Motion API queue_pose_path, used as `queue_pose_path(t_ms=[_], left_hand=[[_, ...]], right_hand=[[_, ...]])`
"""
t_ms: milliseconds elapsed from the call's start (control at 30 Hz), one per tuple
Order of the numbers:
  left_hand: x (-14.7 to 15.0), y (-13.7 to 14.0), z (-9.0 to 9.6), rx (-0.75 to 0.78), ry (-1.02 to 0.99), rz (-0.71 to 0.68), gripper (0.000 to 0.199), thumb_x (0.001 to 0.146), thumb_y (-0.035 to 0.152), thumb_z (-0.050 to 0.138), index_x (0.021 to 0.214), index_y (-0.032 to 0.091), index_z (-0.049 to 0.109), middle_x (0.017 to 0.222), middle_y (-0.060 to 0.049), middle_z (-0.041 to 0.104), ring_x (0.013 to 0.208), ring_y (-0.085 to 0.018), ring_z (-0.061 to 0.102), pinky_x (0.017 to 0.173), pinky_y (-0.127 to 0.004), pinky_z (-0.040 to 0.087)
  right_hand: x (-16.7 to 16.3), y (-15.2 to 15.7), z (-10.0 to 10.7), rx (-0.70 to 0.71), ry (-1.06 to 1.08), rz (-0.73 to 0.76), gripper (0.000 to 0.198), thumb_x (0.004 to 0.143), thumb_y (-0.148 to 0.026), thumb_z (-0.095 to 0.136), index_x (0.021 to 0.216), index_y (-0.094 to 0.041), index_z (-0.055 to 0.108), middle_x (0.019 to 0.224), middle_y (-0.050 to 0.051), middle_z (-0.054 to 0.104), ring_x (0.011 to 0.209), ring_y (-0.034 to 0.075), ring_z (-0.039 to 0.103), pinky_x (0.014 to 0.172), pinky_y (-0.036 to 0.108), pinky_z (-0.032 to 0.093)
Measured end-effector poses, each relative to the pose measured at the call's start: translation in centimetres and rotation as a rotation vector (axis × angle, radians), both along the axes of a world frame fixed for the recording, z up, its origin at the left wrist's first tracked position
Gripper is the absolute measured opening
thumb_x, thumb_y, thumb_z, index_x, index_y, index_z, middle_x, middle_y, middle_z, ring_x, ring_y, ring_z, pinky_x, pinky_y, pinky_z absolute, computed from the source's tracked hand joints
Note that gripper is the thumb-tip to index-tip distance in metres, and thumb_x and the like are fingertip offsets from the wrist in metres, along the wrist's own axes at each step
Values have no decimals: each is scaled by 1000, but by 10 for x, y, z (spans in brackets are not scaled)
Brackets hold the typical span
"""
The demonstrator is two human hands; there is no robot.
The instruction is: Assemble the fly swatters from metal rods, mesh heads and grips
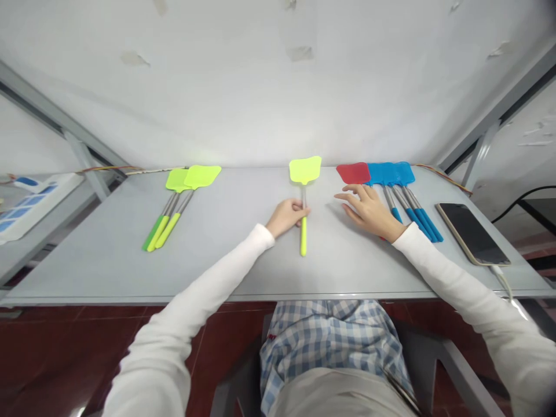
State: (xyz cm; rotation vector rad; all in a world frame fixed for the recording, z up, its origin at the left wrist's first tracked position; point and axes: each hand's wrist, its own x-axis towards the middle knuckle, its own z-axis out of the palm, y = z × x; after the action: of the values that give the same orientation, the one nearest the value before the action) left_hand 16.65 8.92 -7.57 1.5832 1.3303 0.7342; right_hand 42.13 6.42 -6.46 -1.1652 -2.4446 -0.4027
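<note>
In the middle of the table, my left hand (288, 216) is closed around the metal shaft of a yellow fly swatter (304, 171), just above its grip. The swatter's head points to the wall. My right hand (365, 209) is open, fingers spread, over the right-hand group of swatters. It partly covers a red fly swatter (354, 173), whose handle is mostly hidden. Beside it lie several blue fly swatters (398, 172), their heads overlapping. To the left, yellow fly swatters (202, 176) and a green-handled one (152, 234) lie fanned together.
A phone (473, 233) with a white cable lies at the right of the grey table (243, 272). A white power strip (32, 205) sits on a surface at the far left. Grey metal frame posts (87, 159) flank the table, and a white wall (243, 104) stands behind it.
</note>
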Motion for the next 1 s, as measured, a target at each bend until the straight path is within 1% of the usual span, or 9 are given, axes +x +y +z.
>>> queue_pose_path(t_ms=[167, 300, 400, 533, 600, 667, 733, 833, 1000], left_hand=[[52, 8, 9, 29, 20, -190, 45, 85, 27, 60, 124, 7, 49, 95, -8, 72, 72, -9, 69, 73, -23, 52], [46, 6, 11, 40, 19, -275, 46, 86, 23, 58, 128, 8, 50, 104, -11, 72, 83, -11, 71, 80, -24, 53], [5, 6, 9, 116, 112, -160, 36, 88, 23, 54, 122, 12, 55, 109, -13, 70, 90, -17, 70, 88, -35, 55], [-88, 12, 2, 403, 634, 319, 40, 84, 18, 52, 122, 6, 55, 128, -25, 58, 127, -34, 52, 108, -51, 40], [-137, 15, -3, 392, 853, 572, 49, 81, 20, 55, 126, 0, 49, 136, -33, 47, 134, -44, 40, 107, -62, 33], [-179, 17, -11, 309, 894, 803, 54, 81, 30, 59, 126, 2, 47, 141, -37, 39, 132, -49, 38, 100, -67, 34], [-210, 19, -19, 276, 863, 868, 49, 80, 44, 62, 115, 11, 53, 135, -34, 45, 128, -51, 40, 96, -69, 34], [-233, 21, -27, 340, 825, 855, 39, 79, 56, 61, 88, 18, 54, 112, -24, 58, 118, -47, 47, 87, -62, 39], [-231, 26, -21, 383, 845, 718, 31, 86, 44, 56, 71, 19, 46, 74, -8, 52, 90, -29, 54, 80, -44, 43]], right_hand=[[-8, -1, -4, -120, 47, 74, 38, 101, -30, 33, 130, -20, 55, 126, 15, 59, 107, 27, 55, 92, 41, 41], [-6, 2, -11, -188, 76, 23, 36, 101, -34, 35, 118, -17, 62, 111, 14, 64, 97, 26, 57, 86, 39, 42], [-5, 2, -13, -216, 29, -48, 34, 99, -38, 40, 108, -16, 65, 98, 12, 65, 89, 26, 57, 81, 38, 40], [-8, -1, -13, -254, -43, -165, 25, 95, -28, 43, 101, -15, 62, 83, 9, 67, 87, 27, 58, 81, 37, 36], [-8, -3, -11, -256, -107, -224, 22, 93, -24, 42, 97, -14, 61, 77, 9, 67, 85, 27, 58, 80, 37, 33], [-6, -5, -9, -254, -180, -271, 19, 90, -21, 42, 94, -14, 59, 74, 10, 66, 82, 28, 59, 79, 37, 32], [-3, -5, -6, -266, -236, -298, 16, 87, -21, 44, 92, -14, 58, 74, 11, 66, 78, 27, 59, 80, 37, 32], [4, -4, -3, -304, -267, -320, 15, 85, -22, 47, 93, -15, 57, 73, 9, 66, 70, 25, 59, 80, 37, 32], [18, 1, 3, -312, -238, -275, 15, 87, -21, 46, 94, -16, 58, 67, 5, 64, 64, 22, 57, 79, 37, 35]])
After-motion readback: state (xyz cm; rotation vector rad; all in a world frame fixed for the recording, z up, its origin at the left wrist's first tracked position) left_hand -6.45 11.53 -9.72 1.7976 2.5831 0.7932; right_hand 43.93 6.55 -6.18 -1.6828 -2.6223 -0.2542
